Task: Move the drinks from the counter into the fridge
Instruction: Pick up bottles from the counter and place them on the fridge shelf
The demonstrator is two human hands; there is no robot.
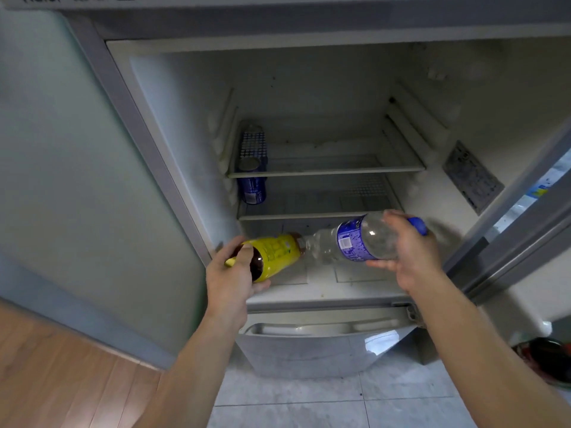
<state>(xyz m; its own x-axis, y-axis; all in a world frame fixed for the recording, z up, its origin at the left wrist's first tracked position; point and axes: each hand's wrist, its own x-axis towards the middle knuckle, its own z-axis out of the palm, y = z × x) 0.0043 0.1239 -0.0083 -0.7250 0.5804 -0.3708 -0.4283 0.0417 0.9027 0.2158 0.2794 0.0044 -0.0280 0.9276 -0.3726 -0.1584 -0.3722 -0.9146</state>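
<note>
The fridge [173,97] stands open in front of me. My left hand [230,278] grips a dark-drink bottle with a yellow label [275,253], held on its side at the front left of the fridge's bottom level. My right hand [408,257] grips a clear bottle with a blue label and blue cap [352,242], also tilted sideways, its base pointing toward the yellow-labelled bottle. The two bottles nearly touch. A blue can [252,188] stands at the left of the middle shelf, partly hidden by the glass shelf above.
The fridge door [522,217] hangs open at the right, with items in its rack. Two glass shelves [324,173] span the interior. A grey lower drawer [309,347] sits below. A dark bowl-like object [547,359] rests on the tiled floor at right.
</note>
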